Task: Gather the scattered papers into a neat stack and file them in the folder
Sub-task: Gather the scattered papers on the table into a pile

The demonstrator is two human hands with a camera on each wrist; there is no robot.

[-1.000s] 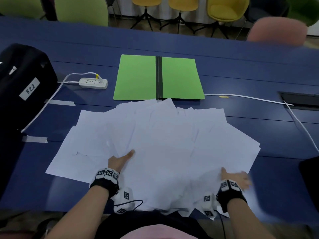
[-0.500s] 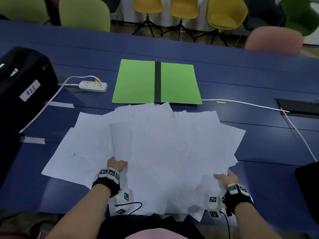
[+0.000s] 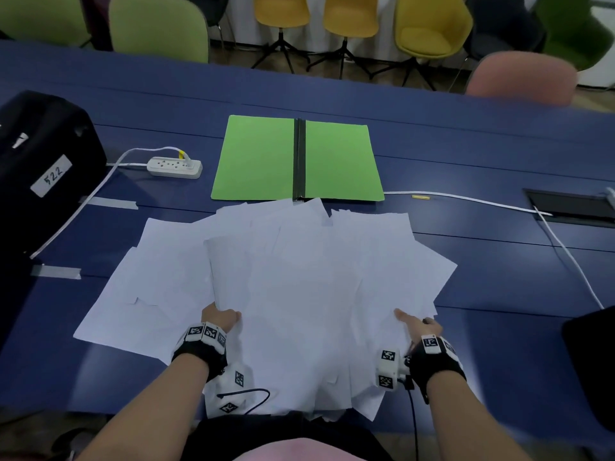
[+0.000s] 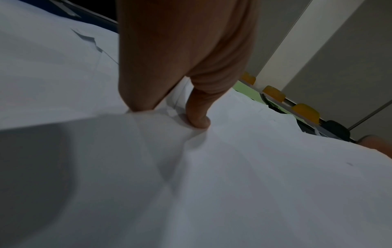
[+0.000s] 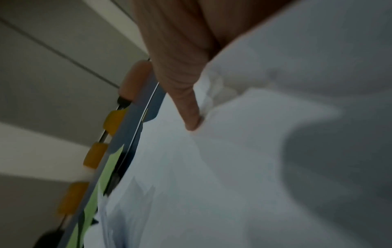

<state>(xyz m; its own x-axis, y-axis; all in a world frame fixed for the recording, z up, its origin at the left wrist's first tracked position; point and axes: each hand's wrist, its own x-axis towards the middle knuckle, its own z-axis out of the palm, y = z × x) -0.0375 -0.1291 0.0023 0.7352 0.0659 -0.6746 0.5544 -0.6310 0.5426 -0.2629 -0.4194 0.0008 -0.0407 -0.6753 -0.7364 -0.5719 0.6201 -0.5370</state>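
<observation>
At my far left a black case (image 3: 40, 168) with a white label sits on the blue table (image 3: 499, 154), and two strips of grey tape (image 3: 56, 271) lie on the surface beside it. One white power strip (image 3: 174, 167) rests just beyond, its cord trailing back toward the case.

The papers (image 3: 299, 277) lie fanned in front of me in one wide overlapping spread, too many and too layered for me to count. My left hand (image 3: 219, 319) grips the left side of the central bunch: the left wrist view shows my thumb (image 4: 198, 117) pressed onto the top sheet with the paper puckering under it, while the rest of my fingers tuck under the sheets. Several loose sheets still lie flat to the left of that hand.

Beyond the spread, one green folder (image 3: 259, 158) lies open and flat, its two leaves split by a dark spine, its near edge just touching the farthest sheets.

My right hand (image 3: 419, 326) holds the right side of the bunch, thumb (image 5: 191, 115) on top, fingers hidden beneath the paper.

One white cable (image 3: 466, 198) runs rightward to one dark floor-box hatch (image 3: 572, 206) set in the table. Past the far edge I count three yellow chairs (image 3: 429, 24) in a row and one pink chair (image 3: 522, 76).
</observation>
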